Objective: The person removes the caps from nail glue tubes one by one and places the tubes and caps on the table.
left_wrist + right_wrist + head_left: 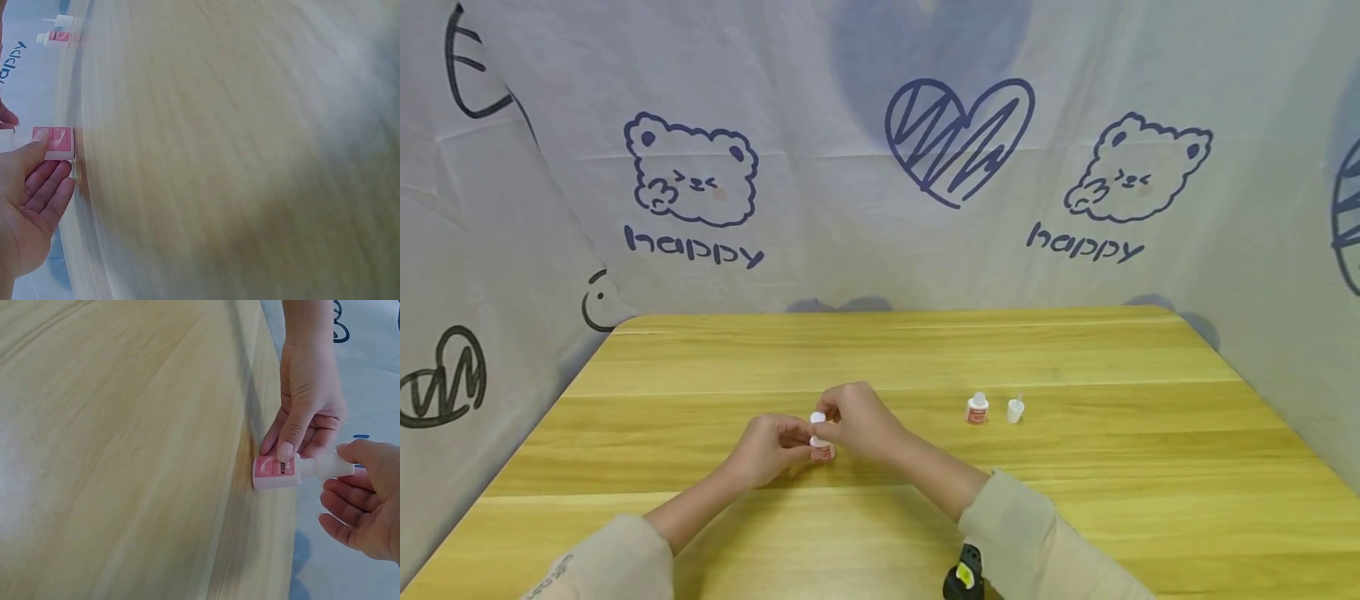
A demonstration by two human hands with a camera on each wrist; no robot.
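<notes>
My left hand [765,448] pinches a small white bottle [277,481] with a pink label, thumb on the label and fingers behind. Upright on the wooden table, the bottle also shows in the left wrist view, where the thumb covers part of its pink label [60,139]. At its top is a white cap [334,466], which my right hand [863,421] grips between thumb and index finger. A stretch of the bottle's neck shows below the cap in the right wrist view. The other fingers of the right hand are loosely bent beside it.
To the right on the table [1075,492] stands a second pink-labelled bottle [977,410], its pale top uncovered. A white cap [1015,411] with a thin stem pointing up is beside it. A black object with a yellow patch [964,575] is near the right sleeve. Printed cloth hangs behind.
</notes>
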